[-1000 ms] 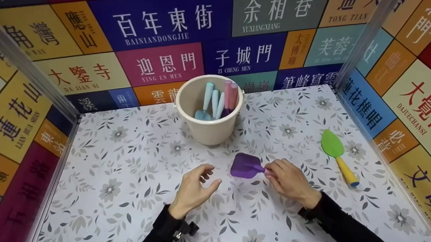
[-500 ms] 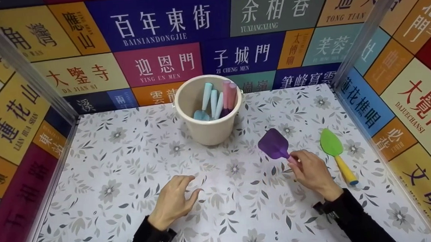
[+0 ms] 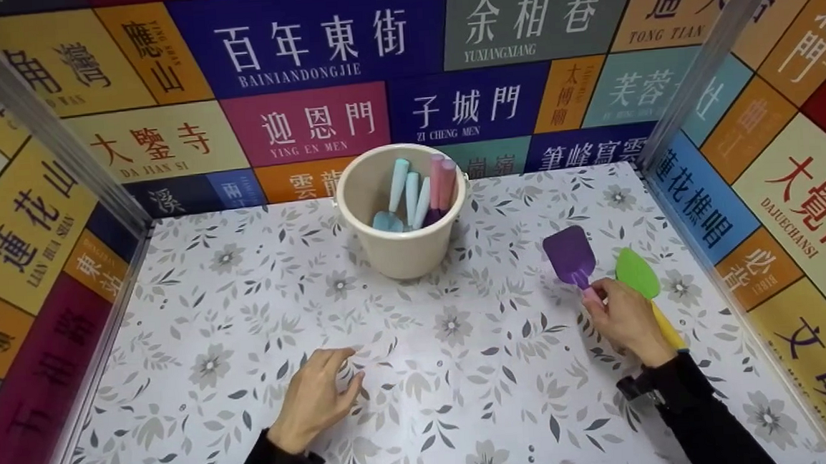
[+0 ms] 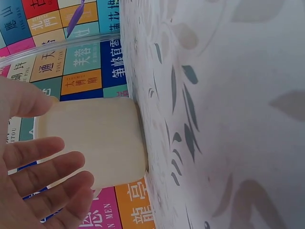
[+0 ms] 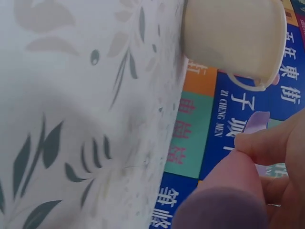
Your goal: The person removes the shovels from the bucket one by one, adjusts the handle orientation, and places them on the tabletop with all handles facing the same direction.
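Note:
My right hand (image 3: 622, 314) grips the pink handle of a purple toy shovel (image 3: 570, 255), blade pointing away, just left of a green shovel with a yellow handle (image 3: 638, 274) lying on the table. In the right wrist view the purple shovel (image 5: 224, 210) fills the lower right between my fingers (image 5: 267, 143). My left hand (image 3: 317, 396) rests on the floral tabletop with loosely curled fingers and holds nothing; its fingers (image 4: 38, 176) show in the left wrist view in front of the cream bucket (image 4: 95, 143). The cream bucket (image 3: 403, 250) stands at the back centre with several blue and pink shovels inside.
The floral table surface (image 3: 232, 322) is boxed in by colourful sign-covered walls on the left (image 3: 19, 234), back and right (image 3: 797, 187), with metal posts at the corners. The bucket (image 5: 233, 33) also shows in the right wrist view.
My right hand carried the purple shovel from the table's middle rightward and away, up beside the green shovel. My left hand drew back toward me and to the left.

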`<action>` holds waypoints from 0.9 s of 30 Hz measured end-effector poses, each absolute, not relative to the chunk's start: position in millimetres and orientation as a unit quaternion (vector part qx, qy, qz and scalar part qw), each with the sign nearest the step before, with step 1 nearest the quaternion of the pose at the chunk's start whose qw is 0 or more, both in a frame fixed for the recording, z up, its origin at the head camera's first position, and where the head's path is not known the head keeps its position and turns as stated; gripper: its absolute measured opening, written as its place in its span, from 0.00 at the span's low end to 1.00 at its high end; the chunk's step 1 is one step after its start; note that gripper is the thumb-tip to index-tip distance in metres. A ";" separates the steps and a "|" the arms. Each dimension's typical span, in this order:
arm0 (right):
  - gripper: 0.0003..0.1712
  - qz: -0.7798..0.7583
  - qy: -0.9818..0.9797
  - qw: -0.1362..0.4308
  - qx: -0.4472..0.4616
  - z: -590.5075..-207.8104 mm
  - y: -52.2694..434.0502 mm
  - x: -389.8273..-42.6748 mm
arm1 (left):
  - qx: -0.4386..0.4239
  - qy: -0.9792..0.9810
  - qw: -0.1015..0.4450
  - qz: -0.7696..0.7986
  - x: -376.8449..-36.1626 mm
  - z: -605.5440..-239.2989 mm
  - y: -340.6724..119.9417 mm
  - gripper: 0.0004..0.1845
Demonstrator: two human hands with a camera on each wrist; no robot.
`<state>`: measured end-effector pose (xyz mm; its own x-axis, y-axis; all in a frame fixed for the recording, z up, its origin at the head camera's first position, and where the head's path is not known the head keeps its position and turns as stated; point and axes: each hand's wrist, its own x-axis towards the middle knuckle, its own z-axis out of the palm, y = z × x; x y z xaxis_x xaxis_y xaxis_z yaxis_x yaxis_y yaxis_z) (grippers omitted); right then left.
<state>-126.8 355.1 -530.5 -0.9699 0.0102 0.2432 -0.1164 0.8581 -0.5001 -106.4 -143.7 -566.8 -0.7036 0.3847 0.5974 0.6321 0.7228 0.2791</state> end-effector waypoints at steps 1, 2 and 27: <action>0.11 0.264 -0.958 0.109 0.022 -532.2 357.9 -128.0 | -0.285 -0.891 0.260 -0.238 -106.2 -567.3 -144.0 0.19; 0.11 0.262 -0.960 0.097 0.016 -534.3 360.5 -129.3 | -0.285 -0.891 0.262 -0.236 -106.0 -567.7 -144.2 0.19; 0.14 0.267 -0.953 -0.113 -0.092 -560.6 383.2 -146.0 | -0.249 -0.917 0.197 -0.240 -98.4 -567.6 -152.3 0.14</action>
<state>-146.0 383.2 -560.6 -0.9575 0.1144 -0.2648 0.2355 0.8403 -0.4884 -98.4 -152.3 -567.6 -0.7982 0.3622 0.4813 0.5516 0.7606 0.3424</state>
